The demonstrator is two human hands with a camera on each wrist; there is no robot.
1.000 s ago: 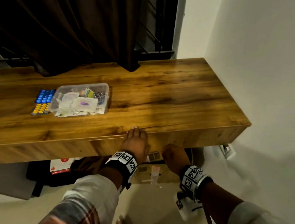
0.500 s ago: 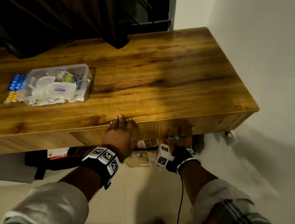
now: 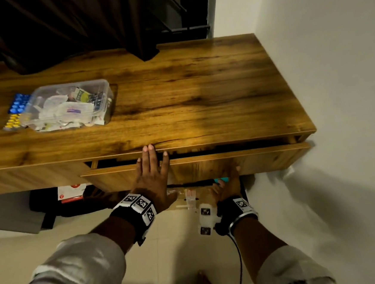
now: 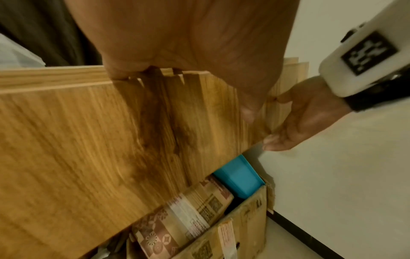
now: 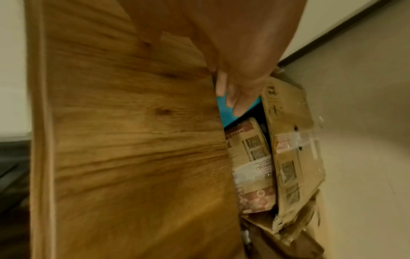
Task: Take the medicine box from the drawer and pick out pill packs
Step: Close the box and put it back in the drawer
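A: Starting nearest us, what are our 2 hands doing?

B: Our left hand (image 3: 152,178) lies flat and spread on the front of the drawer (image 3: 262,160). Its fingertips reach over the top edge to the lip of the counter (image 3: 201,96). Our right hand (image 3: 227,185) is lower, with the thumb on the front and the fingers hooked under the bottom edge, gripping it.

A: And the drawer itself?

B: It stands out by a narrow gap. The inside is too dark for us to read.

A: What could go wrong from here?

B: Our left fingertips lie across that gap. If the front goes in while they are there, we judge they would be pinched against the counter lip. Our right fingers are cramped too. A cardboard box (image 4: 248,219) sits just beneath the drawer, so our knuckles could catch on its flaps.

A: How much room do we have?

B: The drawer's right end is very near the wall (image 3: 345,84), so there is little space on that side. Toward us there is only floor, which leaves plenty of room to pull.

A: Where is the medicine box?

B: The medicine box (image 3: 109,98) is not in the drawer. It stands on the counter well to the left, clear plastic and full of packets. There are 2 pill packs (image 3: 18,104), 1 blue and 1 yellow, just beside its left wall. We judge the picking has already begun. A wide stretch of wood lies between the box and the counter's right end. The curtain (image 3: 72,27) hangs behind it at the back edge.
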